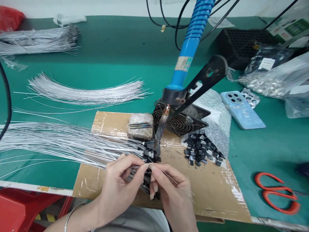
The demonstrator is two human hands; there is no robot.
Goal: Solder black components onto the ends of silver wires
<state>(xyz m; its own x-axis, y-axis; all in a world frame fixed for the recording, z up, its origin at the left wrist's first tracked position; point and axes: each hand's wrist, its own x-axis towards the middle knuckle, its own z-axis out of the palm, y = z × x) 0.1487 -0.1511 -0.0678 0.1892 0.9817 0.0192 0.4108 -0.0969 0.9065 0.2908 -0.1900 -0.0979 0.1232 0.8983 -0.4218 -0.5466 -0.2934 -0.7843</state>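
Biggest thing here is the green worktop [241, 145], with a flat piece of cardboard [205, 193] at the near edge. A long bundle of wires [60, 138] comes in from the left, its black ends piled on the cardboard partly under the fingers, and a looser bunch [89, 93] lies behind it. The blue tube [187, 45] slants down the middle, and its metal tip [160, 130] ends just beyond the hands, so it's the main thing in the way. It also blocks part of the fan [181, 120]. Left hand [123, 187] and right hand [172, 190] are both pinched, thumb to forefinger, on one thin wire [178, 184] that trails over the right palm; the bit between the tips is too tiny to make out. Off right: phone [246, 111], orange scissors [277, 193], then a heap of little black bits [202, 148] on the cardboard.
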